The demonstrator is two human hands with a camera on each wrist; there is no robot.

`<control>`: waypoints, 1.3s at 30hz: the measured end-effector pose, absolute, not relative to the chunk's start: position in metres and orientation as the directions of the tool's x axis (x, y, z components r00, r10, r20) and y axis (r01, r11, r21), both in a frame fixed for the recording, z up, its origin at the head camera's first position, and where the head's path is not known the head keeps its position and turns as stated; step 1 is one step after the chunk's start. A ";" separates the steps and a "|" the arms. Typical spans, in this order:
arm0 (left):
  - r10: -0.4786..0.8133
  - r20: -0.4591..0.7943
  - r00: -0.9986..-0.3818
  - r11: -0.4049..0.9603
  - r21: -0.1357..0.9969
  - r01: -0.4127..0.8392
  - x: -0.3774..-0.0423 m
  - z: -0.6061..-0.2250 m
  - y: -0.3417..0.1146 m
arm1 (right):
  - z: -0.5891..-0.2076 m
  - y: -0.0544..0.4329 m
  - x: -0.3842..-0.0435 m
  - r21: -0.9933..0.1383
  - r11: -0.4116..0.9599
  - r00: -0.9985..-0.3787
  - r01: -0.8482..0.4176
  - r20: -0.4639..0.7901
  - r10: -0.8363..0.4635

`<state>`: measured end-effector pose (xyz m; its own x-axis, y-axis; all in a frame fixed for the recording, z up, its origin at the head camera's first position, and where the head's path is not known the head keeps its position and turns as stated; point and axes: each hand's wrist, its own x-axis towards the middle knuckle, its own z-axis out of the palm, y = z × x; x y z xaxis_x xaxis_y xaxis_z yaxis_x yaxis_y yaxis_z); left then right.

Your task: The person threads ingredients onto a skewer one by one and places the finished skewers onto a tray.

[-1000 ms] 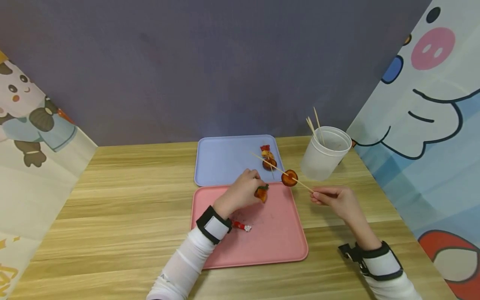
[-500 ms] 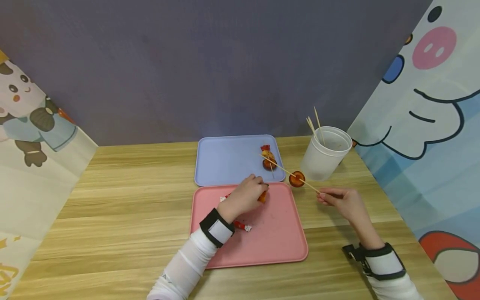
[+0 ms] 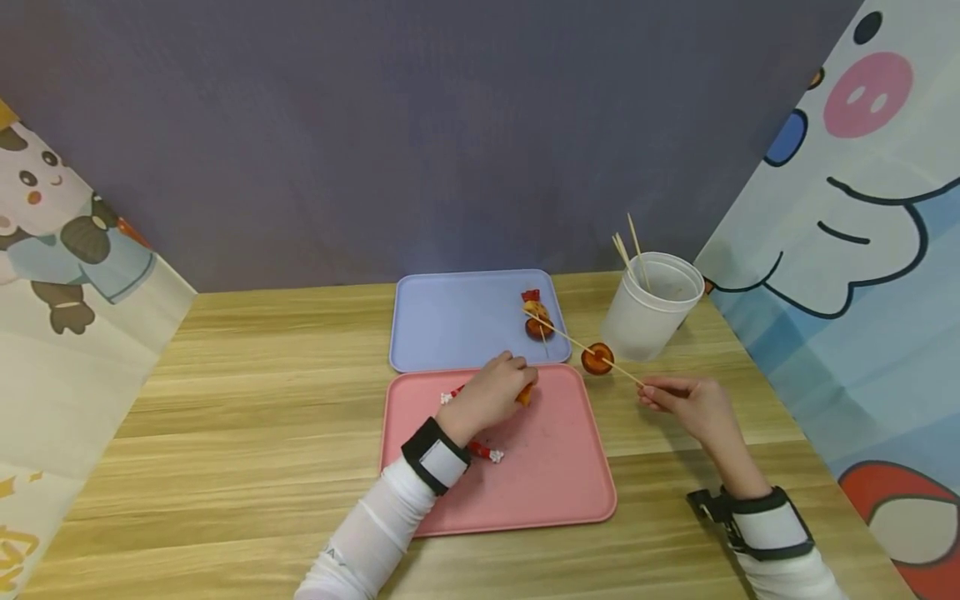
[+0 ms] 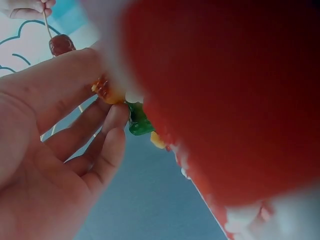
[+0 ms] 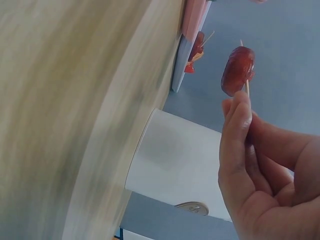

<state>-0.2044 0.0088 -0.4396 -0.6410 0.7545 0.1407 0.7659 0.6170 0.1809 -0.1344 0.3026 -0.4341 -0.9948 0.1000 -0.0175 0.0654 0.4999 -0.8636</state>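
Note:
In the head view my left hand is over the pink tray, its fingers gripping an orange piece mostly hidden by them. The left wrist view shows this orange-brown piece at the fingertips, with a glossy green part beside it. My right hand, right of the tray, pinches the lower end of a wooden skewer. Threaded on that skewer is a round reddish-brown slice; the right wrist view shows the slice just beyond the fingertips. The skewer's bare end points up and left.
Red pieces with white ends lie on the pink tray, partly under my left arm. Behind it, a blue tray bears a small loaded skewer. A white tub with several skewers stands at the back right.
My right hand has shifted slightly right with the skewer and slice. The left hand has turned a little over the orange piece, now covering more of it, and a red-and-white piece shows behind the wrist.

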 end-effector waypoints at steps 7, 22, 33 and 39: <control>0.750 0.154 -0.644 0.618 0.187 0.764 -0.205 -0.442 0.008 | -0.434 0.302 -0.135 -0.856 0.513 -0.994 0.064 -0.011 0.106; 0.719 0.154 -0.678 0.522 0.524 0.673 -0.222 -0.440 -0.009 | -0.426 0.295 -0.142 -0.836 0.541 -0.995 0.089 -0.050 0.085; 0.513 0.250 -0.821 0.234 0.880 0.414 -0.239 -0.422 -0.049 | -0.418 0.290 -0.142 -0.843 0.532 -0.996 0.076 -0.036 0.084; 0.425 0.259 -0.867 0.059 0.948 0.312 -0.243 -0.414 -0.058 | -0.408 0.282 -0.143 -0.854 0.518 -0.997 0.045 -0.008 0.074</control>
<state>-0.2425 -0.0576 -0.4142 -0.8673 0.4249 0.2593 0.3123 0.0588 0.9482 -0.1434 0.2820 -0.4075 -0.9972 0.0737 -0.0083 0.0454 0.5185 -0.8539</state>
